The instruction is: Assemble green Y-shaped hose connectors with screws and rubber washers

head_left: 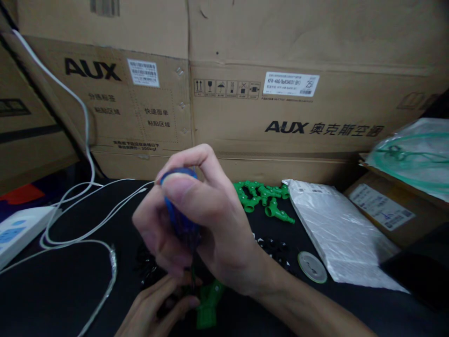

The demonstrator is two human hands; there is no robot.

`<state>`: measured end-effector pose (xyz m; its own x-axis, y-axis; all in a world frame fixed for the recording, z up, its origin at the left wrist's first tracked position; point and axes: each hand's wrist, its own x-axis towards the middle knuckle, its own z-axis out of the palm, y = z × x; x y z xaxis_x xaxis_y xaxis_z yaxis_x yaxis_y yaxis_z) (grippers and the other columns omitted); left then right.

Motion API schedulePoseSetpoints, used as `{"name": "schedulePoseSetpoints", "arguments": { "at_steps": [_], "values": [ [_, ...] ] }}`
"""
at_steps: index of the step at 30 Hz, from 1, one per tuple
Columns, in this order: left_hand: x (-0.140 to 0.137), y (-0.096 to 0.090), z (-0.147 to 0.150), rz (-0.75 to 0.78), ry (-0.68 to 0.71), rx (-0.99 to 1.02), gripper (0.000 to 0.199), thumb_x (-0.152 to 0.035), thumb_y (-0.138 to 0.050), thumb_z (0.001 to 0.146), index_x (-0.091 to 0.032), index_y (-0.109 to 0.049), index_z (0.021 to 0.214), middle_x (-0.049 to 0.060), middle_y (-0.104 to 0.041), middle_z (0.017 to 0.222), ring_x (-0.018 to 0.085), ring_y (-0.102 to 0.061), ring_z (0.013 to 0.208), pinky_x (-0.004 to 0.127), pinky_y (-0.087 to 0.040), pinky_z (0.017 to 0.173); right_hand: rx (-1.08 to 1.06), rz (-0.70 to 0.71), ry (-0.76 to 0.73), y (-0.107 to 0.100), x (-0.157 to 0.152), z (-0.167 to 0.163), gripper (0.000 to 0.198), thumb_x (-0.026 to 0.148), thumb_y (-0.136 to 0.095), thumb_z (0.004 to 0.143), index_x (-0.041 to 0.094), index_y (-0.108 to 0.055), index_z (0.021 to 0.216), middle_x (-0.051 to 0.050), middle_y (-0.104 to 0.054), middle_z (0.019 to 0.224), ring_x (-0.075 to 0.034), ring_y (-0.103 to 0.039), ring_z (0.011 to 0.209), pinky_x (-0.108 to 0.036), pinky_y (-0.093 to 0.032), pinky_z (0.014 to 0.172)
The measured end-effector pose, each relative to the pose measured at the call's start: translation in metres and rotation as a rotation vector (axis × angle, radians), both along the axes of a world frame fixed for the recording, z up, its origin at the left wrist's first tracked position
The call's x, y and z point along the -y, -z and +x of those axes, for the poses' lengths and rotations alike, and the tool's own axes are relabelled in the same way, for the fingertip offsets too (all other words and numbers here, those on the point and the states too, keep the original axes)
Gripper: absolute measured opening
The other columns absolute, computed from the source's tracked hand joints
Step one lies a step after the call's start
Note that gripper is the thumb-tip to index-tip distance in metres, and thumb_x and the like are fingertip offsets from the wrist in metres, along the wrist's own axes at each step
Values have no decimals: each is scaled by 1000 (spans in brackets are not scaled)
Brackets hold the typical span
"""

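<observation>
My right hand point(220, 220) is wrapped round the blue handle of a screwdriver point(180, 210), thumb along its top. The screwdriver points down, and its thin shaft runs to a green plastic Y-shaped fitting point(207, 306) low in the view. Below it, my left hand point(157, 302) pinches around the near side of that fitting, fingers close to the shaft. Where the tip meets the fitting is hidden by the fingers. Black small parts point(147, 264) lie behind my left hand.
Several green fittings point(261, 194) lie at the back, with black parts point(275, 250) nearer. A round disc point(312, 267), a white padded package point(336, 234) and a small carton point(382, 210) are at right. White cables point(98, 234) and a power strip point(24, 229) lie left; large cartons point(224, 112) stand behind.
</observation>
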<state>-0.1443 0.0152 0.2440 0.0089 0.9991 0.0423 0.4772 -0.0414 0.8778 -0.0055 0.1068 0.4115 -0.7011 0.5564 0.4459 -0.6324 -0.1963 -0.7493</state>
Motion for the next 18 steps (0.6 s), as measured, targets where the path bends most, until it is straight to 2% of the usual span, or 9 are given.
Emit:
{"name": "schedulePoseSetpoints", "arguments": {
  "at_steps": [2,4,5,6,10,12,15,18],
  "values": [
    [0,2,-1,-18,12,-18,16,-38,-66,92,-28,-77,98,-1,-79,86,15,-72,69,17,-57,63,55,16,-105,-6,-3,6,16,41,-59,96,25,-57,94,10,-47,58,-6,-29,43,-17,-26,38],
    [-1,2,-1,-14,0,-37,18,-41,-66,92,-28,-77,97,-1,-78,83,15,-70,65,17,-56,62,108,41,-163,-9,-4,8,27,42,-51,99,22,-64,86,9,-36,54,-8,-24,45,-21,-19,39],
    [-1,1,-1,-9,-5,-40,18,-41,-67,91,-28,-78,96,-1,-78,81,15,-69,64,18,-56,61,117,50,-147,-8,-2,7,29,41,-51,98,21,-65,83,8,-34,55,-8,-24,46,-22,-19,40],
    [-1,-1,0,2,-13,-34,18,-42,-68,90,-28,-78,94,-1,-78,80,16,-69,64,18,-57,61,104,52,-77,-5,-1,5,26,40,-54,97,21,-64,83,8,-35,56,-8,-25,46,-22,-19,40],
    [-2,-12,5,34,-46,35,23,-46,-65,88,-30,-80,94,1,-79,84,20,-71,69,24,-60,64,-18,34,515,9,10,-11,8,31,-62,95,25,-59,90,9,-43,61,-7,-27,44,-20,-26,39],
    [-2,-17,7,22,-44,39,21,-45,-64,88,-32,-80,94,0,-79,86,21,-71,70,25,-61,65,0,27,589,12,15,-15,11,36,-64,95,26,-60,94,8,-46,64,-7,-31,47,-19,-30,41],
    [-3,-19,5,-2,-18,15,17,-42,-66,87,-34,-80,91,-1,-80,87,20,-72,69,23,-60,62,81,3,378,7,17,-11,23,47,-59,97,24,-61,99,5,-47,69,-8,-38,54,-19,-31,47],
    [1,-12,1,-2,-37,-5,17,-40,-68,86,-34,-81,94,-1,-80,91,20,-74,74,24,-62,68,120,12,97,-3,14,-2,23,45,-51,98,23,-59,94,6,-47,68,-8,-39,55,-19,-34,49]
  ]
}}
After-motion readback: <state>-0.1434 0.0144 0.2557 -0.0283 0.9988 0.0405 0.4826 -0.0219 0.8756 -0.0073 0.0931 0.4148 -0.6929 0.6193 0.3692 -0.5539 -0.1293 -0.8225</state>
